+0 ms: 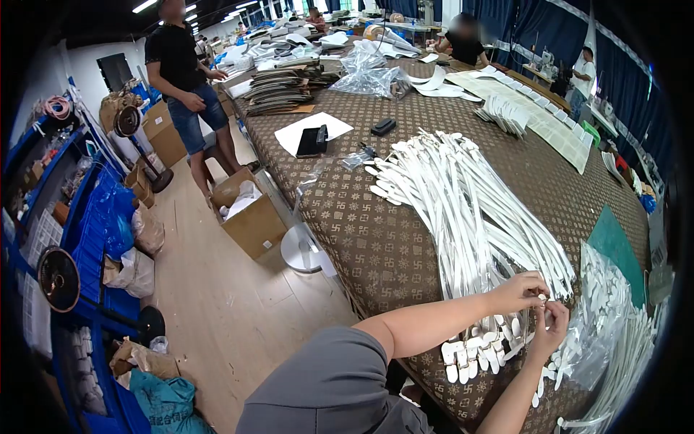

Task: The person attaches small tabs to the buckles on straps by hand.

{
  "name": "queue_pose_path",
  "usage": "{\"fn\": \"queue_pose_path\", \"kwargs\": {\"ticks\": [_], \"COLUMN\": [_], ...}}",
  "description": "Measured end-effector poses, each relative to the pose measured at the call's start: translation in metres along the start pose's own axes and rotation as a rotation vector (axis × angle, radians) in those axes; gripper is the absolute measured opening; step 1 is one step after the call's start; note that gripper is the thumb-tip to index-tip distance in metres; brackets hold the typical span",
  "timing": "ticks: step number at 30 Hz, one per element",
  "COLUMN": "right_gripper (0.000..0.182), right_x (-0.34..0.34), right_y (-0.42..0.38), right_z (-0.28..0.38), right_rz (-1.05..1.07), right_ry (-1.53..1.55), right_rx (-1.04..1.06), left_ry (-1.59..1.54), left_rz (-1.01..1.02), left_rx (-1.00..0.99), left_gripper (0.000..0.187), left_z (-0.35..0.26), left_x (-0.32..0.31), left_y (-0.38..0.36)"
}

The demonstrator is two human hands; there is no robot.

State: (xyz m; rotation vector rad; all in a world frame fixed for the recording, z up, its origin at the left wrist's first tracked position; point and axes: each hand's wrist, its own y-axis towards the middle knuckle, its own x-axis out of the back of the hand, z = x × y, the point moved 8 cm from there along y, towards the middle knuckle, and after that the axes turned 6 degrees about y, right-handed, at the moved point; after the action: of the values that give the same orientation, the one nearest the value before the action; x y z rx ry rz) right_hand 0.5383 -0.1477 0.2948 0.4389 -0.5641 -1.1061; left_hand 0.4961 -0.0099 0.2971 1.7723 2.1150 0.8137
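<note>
A large bundle of long white straps [463,195] with rounded ends lies along the patterned table in front of me. Over its near end, my left hand [519,292] is closed, thumb and fingers pinched on the small pale end of a white strap [542,297]. My right hand [552,322] is closed too, its fingertips meeting the left ones at that same end. Fingers cover most of what is held. Below my left forearm, several rounded strap ends [473,356] lie side by side near the table edge.
To the right are a clear plastic bag [596,318] of white pieces, more thin straps [625,369] and a green sheet [614,249]. A phone [312,142] lies on white paper beyond the bundle. One person [181,72] stands left of the table, near a cardboard box [253,220].
</note>
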Motion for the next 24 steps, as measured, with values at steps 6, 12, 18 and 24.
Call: {"fn": "queue_pose_path", "kwargs": {"ticks": [6, 12, 18, 24], "right_gripper": [0.018, 0.013, 0.01, 0.009], "right_x": [-0.002, 0.0, -0.001, -0.003], "right_y": [0.003, -0.002, -0.005, -0.005], "right_z": [0.014, 0.009, 0.01, -0.003], "right_rz": [0.013, -0.011, -0.02, -0.013], "right_ry": [-0.149, -0.157, -0.197, -0.012], "right_rx": [0.109, 0.077, 0.093, -0.014], "left_ry": [-0.008, -0.047, -0.024, -0.062], "left_rz": [0.022, 0.007, 0.068, 0.096], "left_rx": [0.034, 0.057, 0.168, 0.141], "left_gripper": [0.024, 0.024, 0.025, 0.026], "left_z": [-0.003, 0.006, 0.014, 0.019], "left_x": [0.0, -0.001, 0.0, 0.002], "left_y": [-0.001, 0.0, 0.001, 0.002]}}
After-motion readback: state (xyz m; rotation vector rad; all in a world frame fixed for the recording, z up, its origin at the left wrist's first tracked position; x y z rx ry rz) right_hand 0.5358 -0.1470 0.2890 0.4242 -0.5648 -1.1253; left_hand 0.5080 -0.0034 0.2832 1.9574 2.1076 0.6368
